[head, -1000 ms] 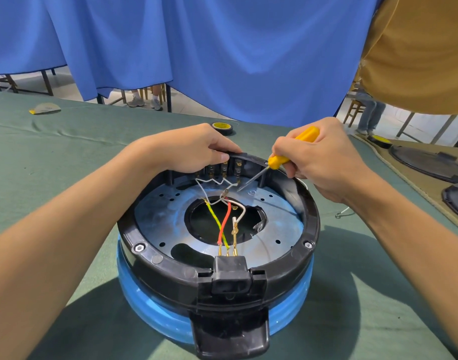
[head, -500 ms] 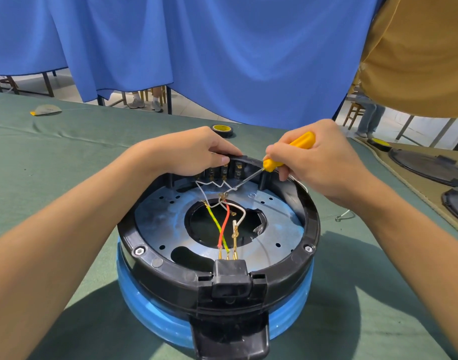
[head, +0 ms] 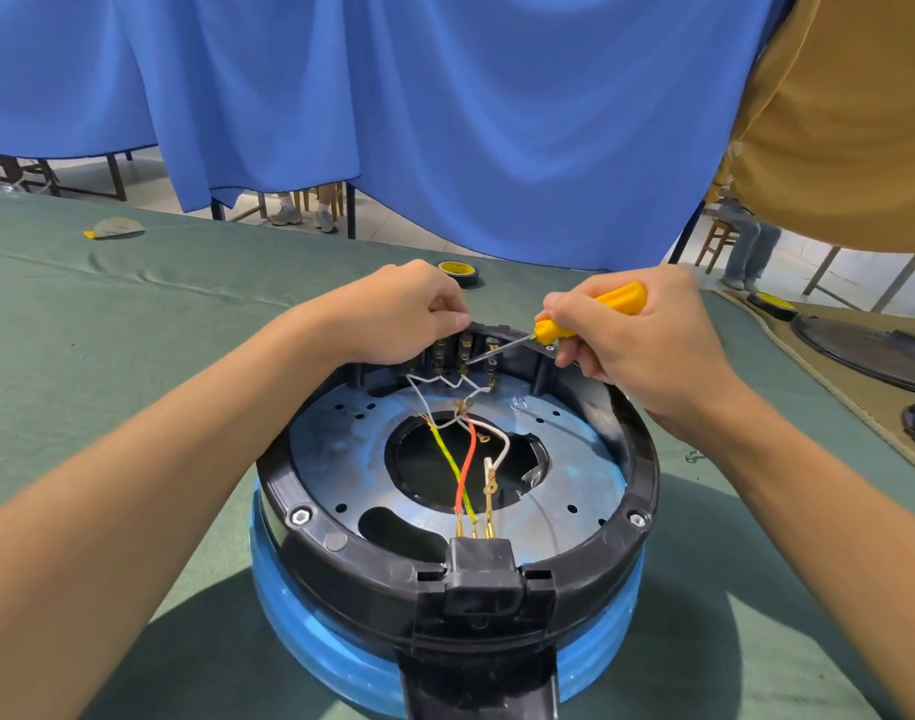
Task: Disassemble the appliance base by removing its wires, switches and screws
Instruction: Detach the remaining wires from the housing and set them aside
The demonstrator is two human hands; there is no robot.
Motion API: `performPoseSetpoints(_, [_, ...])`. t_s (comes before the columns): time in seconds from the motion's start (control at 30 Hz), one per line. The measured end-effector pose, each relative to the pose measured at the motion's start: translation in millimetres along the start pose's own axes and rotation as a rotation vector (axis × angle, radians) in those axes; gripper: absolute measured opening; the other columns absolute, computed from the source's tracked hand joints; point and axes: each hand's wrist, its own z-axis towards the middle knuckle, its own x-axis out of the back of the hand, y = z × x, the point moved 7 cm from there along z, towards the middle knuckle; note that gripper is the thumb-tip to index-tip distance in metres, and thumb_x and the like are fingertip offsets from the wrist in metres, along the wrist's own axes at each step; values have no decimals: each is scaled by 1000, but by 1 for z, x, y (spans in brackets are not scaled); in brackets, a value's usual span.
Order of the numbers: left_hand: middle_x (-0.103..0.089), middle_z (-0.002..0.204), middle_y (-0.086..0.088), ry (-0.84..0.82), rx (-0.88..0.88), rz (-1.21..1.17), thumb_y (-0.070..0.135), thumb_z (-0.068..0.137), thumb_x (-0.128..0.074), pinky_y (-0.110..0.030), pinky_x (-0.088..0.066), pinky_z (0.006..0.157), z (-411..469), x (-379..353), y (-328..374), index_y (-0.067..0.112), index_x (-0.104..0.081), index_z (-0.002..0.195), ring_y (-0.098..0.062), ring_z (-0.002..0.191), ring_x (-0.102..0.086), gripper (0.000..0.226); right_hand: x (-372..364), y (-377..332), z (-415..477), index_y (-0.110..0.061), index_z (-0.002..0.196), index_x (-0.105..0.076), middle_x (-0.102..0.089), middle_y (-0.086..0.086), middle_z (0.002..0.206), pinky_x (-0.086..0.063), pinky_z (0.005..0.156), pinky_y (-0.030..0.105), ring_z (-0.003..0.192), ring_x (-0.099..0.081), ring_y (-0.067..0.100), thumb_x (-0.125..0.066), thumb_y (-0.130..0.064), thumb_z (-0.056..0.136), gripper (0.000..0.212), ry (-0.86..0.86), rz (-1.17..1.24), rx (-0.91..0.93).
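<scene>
The round appliance base (head: 637, 459), black rim over a blue body, lies upside down on the green table. Inside, white, red and yellow-green wires (head: 466, 459) run from a black connector (head: 479, 569) at the near rim to a row of switches (head: 463, 356) at the far rim. My left hand (head: 398, 319) grips the far rim over the switches. My right hand (head: 632, 335) holds a yellow-handled screwdriver (head: 595, 309), its tip at the switch terminals. Screws (head: 299, 516) sit in the rim.
A roll of black-and-yellow tape (head: 459, 272) lies just behind my left hand. Black round parts (head: 871, 345) rest on a tan mat at the right. A small flat object (head: 113, 228) lies far left. Blue curtain hangs behind the table.
My right hand has swung the screwdriver up and left, bringing its tip from the metal plate onto the switch terminals. My left hand has stayed on the far rim.
</scene>
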Motion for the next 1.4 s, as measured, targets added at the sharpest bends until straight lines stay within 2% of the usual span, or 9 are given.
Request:
performPoseSetpoints(0.23, [-68, 108, 6, -15, 21, -10, 35, 99, -52, -25, -42, 81, -3, 1, 1, 24, -67, 109, -11, 96, -61, 22, -4, -1, 2, -9, 65, -73, -66, 6, 54, -41, 46, 23, 45, -54, 16, -64, -19, 86, 25, -17, -65, 22])
performPoseSetpoints(0.33, [-68, 112, 5, -29, 13, -1, 34, 99, -52, -25, -41, 82, -4, 0, 3, 25, -66, 110, -11, 96, -61, 20, -5, 2, 9, -6, 56, -69, -63, 13, 52, -39, 48, 29, 44, -48, 20, -63, -19, 78, 27, -13, -58, -16])
performPoseSetpoints(0.53, [-69, 110, 4, -23, -7, 32, 33, 99, -52, -26, -40, 81, -5, 1, 5, 30, -61, 99, -12, 93, -59, 10, -18, -5, 40, -7, 42, -60, -51, 9, 42, -29, 45, 22, 42, -39, 14, -60, -24, 60, 25, -16, -86, -106])
performPoseSetpoints(0.67, [-69, 109, 4, -22, 4, 38, 33, 98, -53, -27, -41, 81, -5, 1, 5, 26, -65, 103, -14, 94, -60, 15, -26, -2, 59, -13, 36, -45, -45, 8, 40, -24, 41, 20, 39, -31, 19, -58, -17, 65, 32, -5, -32, -200])
performPoseSetpoints(0.77, [-69, 110, 3, -26, 1, 40, 32, 99, -52, -27, -41, 82, -6, 1, 6, 25, -65, 106, -15, 96, -60, 16, -28, 9, 62, -15, 46, -36, -42, 5, 39, -20, 39, 17, 37, -29, 17, -54, -7, 72, 33, 44, 80, -290])
performPoseSetpoints(0.93, [-69, 110, 3, -22, -1, 14, 31, 99, -52, -26, -40, 80, -7, 2, 7, 23, -65, 107, -14, 95, -60, 17, -21, 17, 45, -6, 48, -45, -52, 16, 53, -27, 42, 23, 43, -37, 19, -58, -13, 73, 28, 103, 159, -232])
performPoseSetpoints(1.03, [-68, 112, 2, -30, 2, 4, 31, 99, -52, -25, -41, 80, -6, 1, 6, 21, -64, 111, -13, 96, -60, 20, -15, 13, 29, 6, 55, -54, -58, 12, 52, -36, 44, 23, 41, -46, 15, -60, -15, 77, 32, 124, 148, -109])
performPoseSetpoints(1.17, [-69, 111, 3, -24, -3, 4, 32, 99, -52, -21, -40, 77, -6, 0, 6, 22, -65, 110, -11, 94, -60, 19, -12, 9, 20, -1, 56, -66, -59, 7, 48, -37, 43, 19, 41, -48, 14, -61, -15, 83, 31, 56, 103, -55])
performPoseSetpoints(1.4, [-69, 110, 4, -23, -5, -1, 30, 99, -52, -15, -39, 69, -5, 1, 6, 22, -65, 109, -9, 91, -61, 19, -15, 20, 30, -4, 53, -50, -53, 17, 52, -26, 40, 19, 39, -37, 17, -58, -8, 80, 28, 87, 198, -303])
